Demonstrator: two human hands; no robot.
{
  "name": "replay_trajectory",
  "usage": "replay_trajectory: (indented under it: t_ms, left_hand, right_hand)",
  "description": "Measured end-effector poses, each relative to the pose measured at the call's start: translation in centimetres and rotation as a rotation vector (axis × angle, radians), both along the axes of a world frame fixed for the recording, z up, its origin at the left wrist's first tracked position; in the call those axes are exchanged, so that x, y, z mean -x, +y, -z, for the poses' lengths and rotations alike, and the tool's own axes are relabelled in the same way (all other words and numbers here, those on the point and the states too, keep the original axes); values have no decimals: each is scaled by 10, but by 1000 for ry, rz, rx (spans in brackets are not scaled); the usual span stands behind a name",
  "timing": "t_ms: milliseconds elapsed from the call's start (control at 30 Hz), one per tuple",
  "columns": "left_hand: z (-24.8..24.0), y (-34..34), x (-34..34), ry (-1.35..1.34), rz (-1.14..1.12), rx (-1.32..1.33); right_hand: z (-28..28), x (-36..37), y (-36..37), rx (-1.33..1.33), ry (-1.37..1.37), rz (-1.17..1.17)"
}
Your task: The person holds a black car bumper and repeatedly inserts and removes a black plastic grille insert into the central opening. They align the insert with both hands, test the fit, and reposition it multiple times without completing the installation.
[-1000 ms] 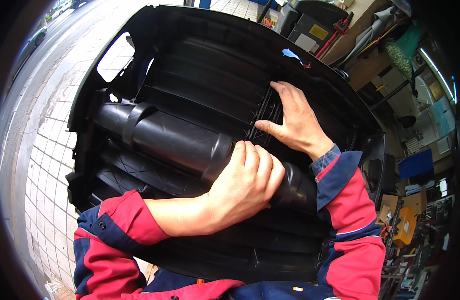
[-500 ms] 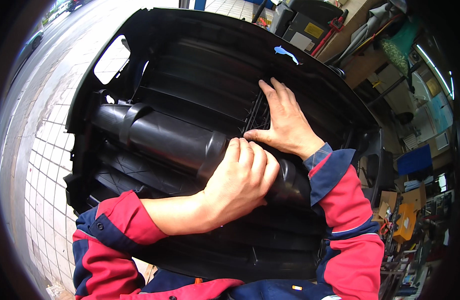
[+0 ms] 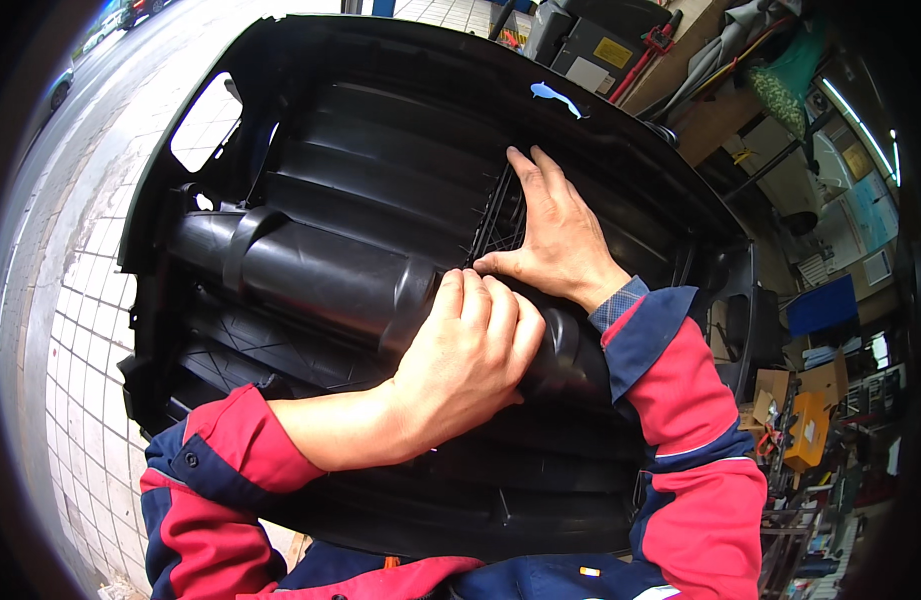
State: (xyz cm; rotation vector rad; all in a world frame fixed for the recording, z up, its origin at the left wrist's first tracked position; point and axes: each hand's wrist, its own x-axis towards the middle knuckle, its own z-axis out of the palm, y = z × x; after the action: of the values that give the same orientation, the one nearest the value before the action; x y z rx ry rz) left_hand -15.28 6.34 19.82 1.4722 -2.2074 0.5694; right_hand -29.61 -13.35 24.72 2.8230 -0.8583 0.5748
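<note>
A large black moulded plastic shell (image 3: 381, 130) fills the middle of the view, with a rounded, tube-like black section (image 3: 311, 270) crossing it. My left hand (image 3: 471, 340) is closed over this section near its middle, fingers curled across the top; what lies under the palm is hidden. Just beyond, my right hand (image 3: 561, 235) rests with fingers stretched and thumb spread along a narrow ribbed black strip (image 3: 499, 215). The right thumb almost meets the left fingertips. Part of the strip is covered by the right hand.
Pale tiled paving (image 3: 81, 400) and a road lie to the left. On the right are an orange box (image 3: 807, 430), opened cardboard, a blue panel (image 3: 821, 312) and cluttered shelving. A grey machine with a red bar (image 3: 636, 75) stands beyond the shell.
The whole view has shifted slightly, so the shell and both hands appear a little further left. Both hands keep nearly the same position on the plastic.
</note>
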Motion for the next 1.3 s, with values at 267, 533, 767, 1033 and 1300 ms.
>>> replay_trajectory:
  t_ms: [267, 533, 767, 1033, 1300]
  left_hand:
    - [-2, 0, 0, 6, 3, 0]
    - [-10, 0, -4, 18, 40, -54]
    - [-6, 0, -4, -7, 31, -19]
    - [-31, -4, -26, 251, 255, -192]
    - [-68, -35, -153, 455, -128, 157]
  right_hand:
    - [-3, 5, -4, -39, 27, -31]
    - [-11, 6, -16, -80, 60, -25]
    - [-12, 3, -12, -39, 57, -16]
    - [-14, 5, -6, -18, 46, 1]
    - [-17, 2, -2, -36, 45, -2]
